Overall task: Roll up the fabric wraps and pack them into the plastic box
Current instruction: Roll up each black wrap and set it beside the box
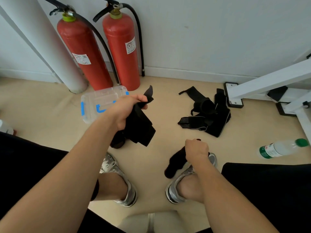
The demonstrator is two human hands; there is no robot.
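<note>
My left hand [127, 110] grips 1 black fabric wrap [139, 126], fingers curled round its upper part, the rest hanging over the floor. My right hand [196, 148] is fisted round another wrap [175, 163] above my shoe. The loose wraps [210, 118] lie heaped to the right. The plastic box [94, 105] sits behind my left wrist, before 2 fire extinguishers [84, 52].

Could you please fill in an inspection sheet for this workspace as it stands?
Surface: beige floor.
Job's things: plastic box on the floor, lid apparently on; pile of wraps, unrolled, to its right.
Clutter: water bottle lying on its side.
Hands: left hand grips a hanging wrap; right hand grips a second wrap.
Cables: nothing seen; only extinguisher hoses.
Surroundings: two red fire extinguishers against the wall; white pipe; white frame.
</note>
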